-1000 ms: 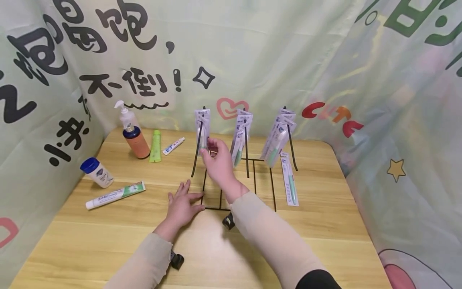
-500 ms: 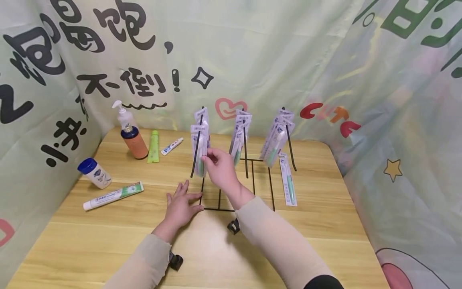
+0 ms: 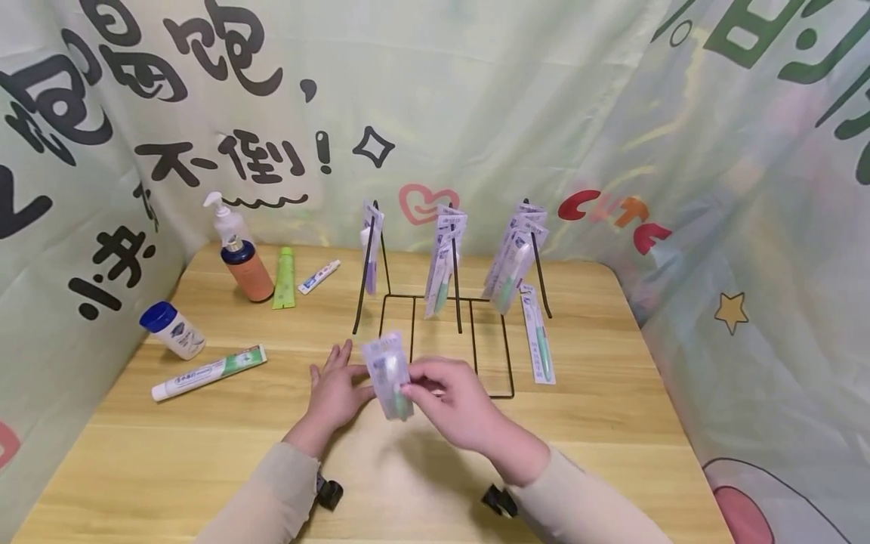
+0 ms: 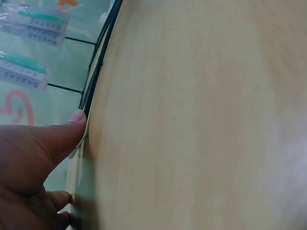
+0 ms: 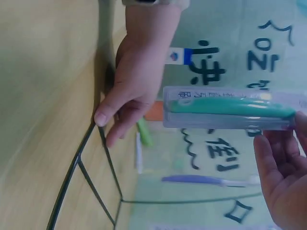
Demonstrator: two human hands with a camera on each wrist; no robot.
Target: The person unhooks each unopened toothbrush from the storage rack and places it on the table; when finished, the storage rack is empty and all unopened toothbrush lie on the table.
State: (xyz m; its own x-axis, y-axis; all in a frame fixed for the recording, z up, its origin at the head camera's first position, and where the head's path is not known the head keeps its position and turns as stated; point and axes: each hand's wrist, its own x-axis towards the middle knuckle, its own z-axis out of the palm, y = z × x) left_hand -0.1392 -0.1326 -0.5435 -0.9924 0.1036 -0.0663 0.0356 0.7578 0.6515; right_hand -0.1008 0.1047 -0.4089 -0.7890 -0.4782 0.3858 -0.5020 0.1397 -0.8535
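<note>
Whereas a second ago the right hand [image 3: 457,400] reached up at the wire rack [image 3: 435,302], it now pinches a packaged toothbrush [image 3: 389,374] low over the worktop [image 3: 170,446], unhooked; the left hand [image 3: 336,389] stays flat, fingers straight, steadying the rack's base

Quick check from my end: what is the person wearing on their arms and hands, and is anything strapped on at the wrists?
Both hands are bare: no gloves or rings show. The left hand and right hand come out of long, close-fitting beige sleeves that end at the wrists. A small black device sits under the left wrist, another under the right. A dark edge shows at the right upper arm.
</note>
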